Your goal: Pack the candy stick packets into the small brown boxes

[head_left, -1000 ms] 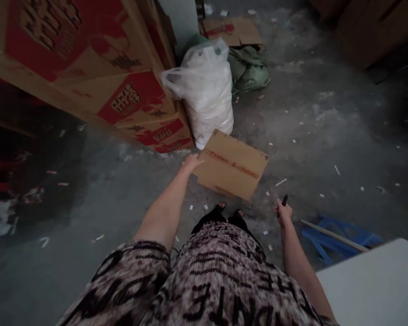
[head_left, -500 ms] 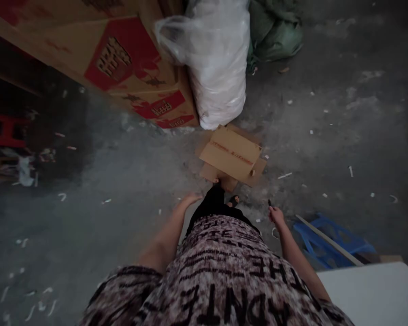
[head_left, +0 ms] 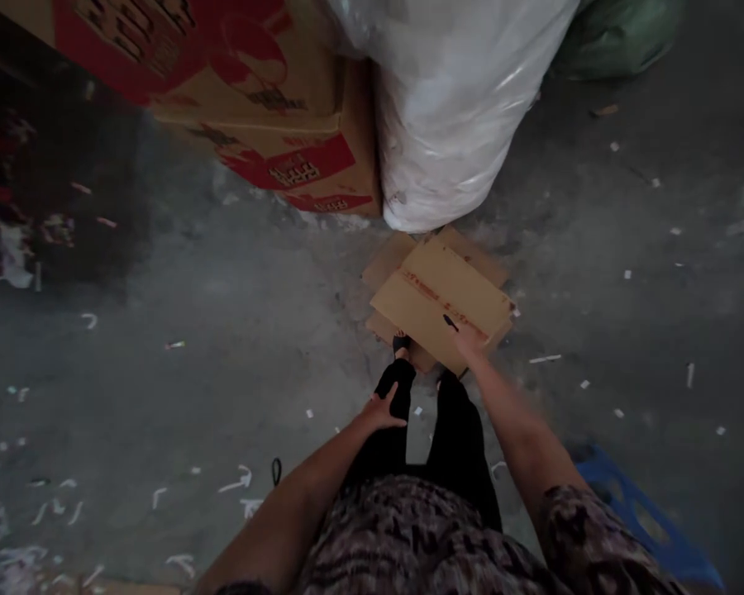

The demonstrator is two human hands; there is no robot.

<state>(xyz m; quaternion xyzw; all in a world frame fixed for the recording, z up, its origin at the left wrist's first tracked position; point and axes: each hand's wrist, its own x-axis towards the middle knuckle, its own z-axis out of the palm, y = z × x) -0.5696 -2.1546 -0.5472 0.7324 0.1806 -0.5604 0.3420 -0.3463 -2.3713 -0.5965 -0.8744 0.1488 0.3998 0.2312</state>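
Observation:
My right hand [head_left: 469,340] is closed around a small black tool [head_left: 450,323], whose exact kind I cannot make out. It is over a closed cardboard box [head_left: 409,304] with a strip of red-printed tape across its top; I cannot tell whether hand or tool touches it. My left hand [head_left: 381,411] is empty, thumb and fingers apart, in front of my left leg. Flat brown cardboard [head_left: 389,260] sticks out around and beneath the box. My feet stand at its near edge.
Stacked brown and red cartons [head_left: 298,169] and a large white plastic sack [head_left: 452,140] rise just beyond the box. Farther right lies a green sack [head_left: 620,41]. A blue plastic stool [head_left: 651,521] is near my right elbow. Paper scraps litter the concrete floor [head_left: 241,330].
My right hand has swung forward and left with the black tool, from beside my body to over the box. My left hand has moved in front of my leg. My view has shifted closer.

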